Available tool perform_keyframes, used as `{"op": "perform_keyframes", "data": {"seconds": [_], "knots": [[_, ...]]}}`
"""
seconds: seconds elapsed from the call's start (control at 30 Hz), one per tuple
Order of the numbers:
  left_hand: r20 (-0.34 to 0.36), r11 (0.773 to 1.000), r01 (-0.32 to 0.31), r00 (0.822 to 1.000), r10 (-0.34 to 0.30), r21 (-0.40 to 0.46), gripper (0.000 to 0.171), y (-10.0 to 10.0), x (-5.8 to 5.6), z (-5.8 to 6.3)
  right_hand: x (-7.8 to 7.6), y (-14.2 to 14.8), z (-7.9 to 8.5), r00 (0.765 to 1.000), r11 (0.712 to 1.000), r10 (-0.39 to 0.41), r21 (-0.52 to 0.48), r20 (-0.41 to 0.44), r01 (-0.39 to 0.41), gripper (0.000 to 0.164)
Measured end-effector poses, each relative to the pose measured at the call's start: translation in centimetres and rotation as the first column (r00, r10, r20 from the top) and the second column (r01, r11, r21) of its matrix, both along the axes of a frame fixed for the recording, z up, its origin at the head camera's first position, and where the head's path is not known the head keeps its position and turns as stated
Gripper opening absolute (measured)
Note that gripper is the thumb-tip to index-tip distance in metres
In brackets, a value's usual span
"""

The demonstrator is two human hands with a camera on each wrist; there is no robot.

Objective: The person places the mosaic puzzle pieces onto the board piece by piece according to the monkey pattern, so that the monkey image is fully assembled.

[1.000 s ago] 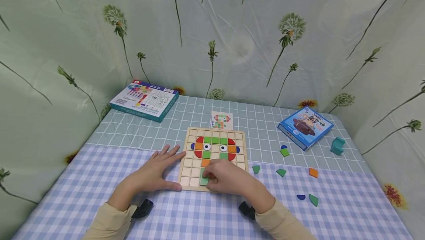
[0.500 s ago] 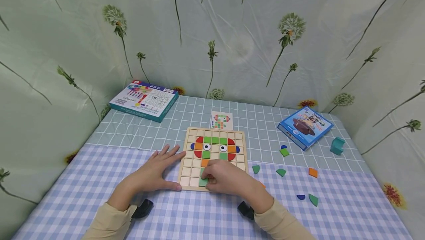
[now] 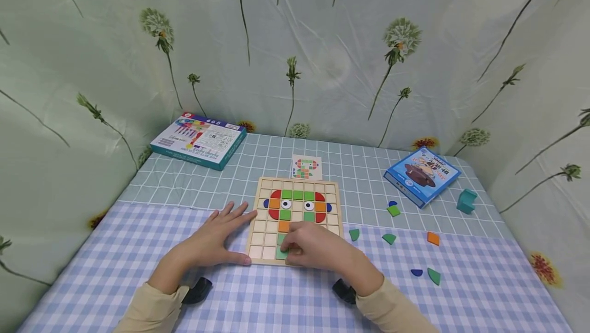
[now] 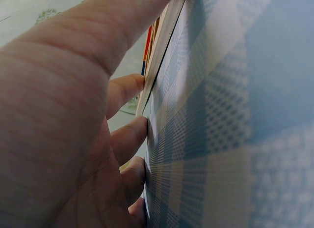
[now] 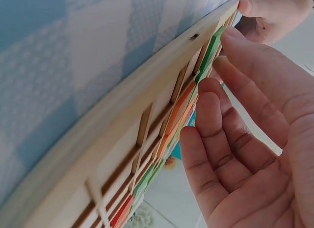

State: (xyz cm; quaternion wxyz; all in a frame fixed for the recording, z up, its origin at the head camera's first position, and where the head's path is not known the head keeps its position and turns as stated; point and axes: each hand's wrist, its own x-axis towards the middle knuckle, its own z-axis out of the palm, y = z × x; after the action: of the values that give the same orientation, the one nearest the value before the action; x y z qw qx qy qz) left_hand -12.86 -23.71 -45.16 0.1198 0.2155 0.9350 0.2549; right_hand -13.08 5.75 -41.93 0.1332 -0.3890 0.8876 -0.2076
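Note:
A wooden grid board [image 3: 261, 261] lies on the table, with red, green, orange and blue pieces and two round eye pieces forming a face in its upper part. My left hand [image 3: 216, 238] is spread flat at the board's left side, thumb and index finger touching its rim. My right hand [image 3: 318, 248] is over the lower board, pinching a green square tile [image 3: 280, 254] in the bottom row between thumb and index finger. In the right wrist view, the thumb meets that green tile [image 5: 210, 53] and the other fingers curl loosely. Part of the lower board is hidden behind this hand.
A pattern card [image 3: 307, 167] lies behind the board. Loose pieces are scattered to the right, among them an orange tile [image 3: 433, 238], a green quarter piece [image 3: 434, 276] and a blue half-round [image 3: 417, 272]. Boxes stand back left [image 3: 200, 141] and right [image 3: 421, 175], near a teal holder [image 3: 467, 201].
The right hand has shifted only slightly at the bottom-row green tile. The left hand has stayed put, and the whole head view has drifted a little.

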Motion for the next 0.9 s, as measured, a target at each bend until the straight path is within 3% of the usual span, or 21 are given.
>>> {"op": "perform_keyframes", "data": {"seconds": [0.2, 0.47, 0.7, 0.9], "knots": [[-0.008, 1.0, -0.001, 1.0, 0.001, 0.006, 0.11, 0.0, 0.1, -0.1, -0.1, 2.5, 0.3, 0.994, 0.995, -0.103, -0.004, 0.037, 0.104, 0.014], [-0.007, 1.0, -0.002, 1.0, 0.002, 0.003, 0.111, 0.0, 0.1, 0.0, -0.7, 8.7, 1.2, 0.967, 0.968, -0.252, 0.01, 0.02, 0.252, 0.017], [-0.015, 1.0, -0.002, 1.0, 0.002, 0.001, 0.111, -0.1, 0.1, -0.1, -0.1, 12.2, 1.7, 0.913, 0.915, -0.399, 0.093, 0.083, 0.392, 0.025], [-0.014, 1.0, 0.0, 1.0, 0.0, 0.002, 0.111, -0.1, 0.0, -0.3, 1.2, 13.5, 1.1, 0.901, 0.908, -0.413, 0.135, 0.13, 0.397, 0.031]]}}
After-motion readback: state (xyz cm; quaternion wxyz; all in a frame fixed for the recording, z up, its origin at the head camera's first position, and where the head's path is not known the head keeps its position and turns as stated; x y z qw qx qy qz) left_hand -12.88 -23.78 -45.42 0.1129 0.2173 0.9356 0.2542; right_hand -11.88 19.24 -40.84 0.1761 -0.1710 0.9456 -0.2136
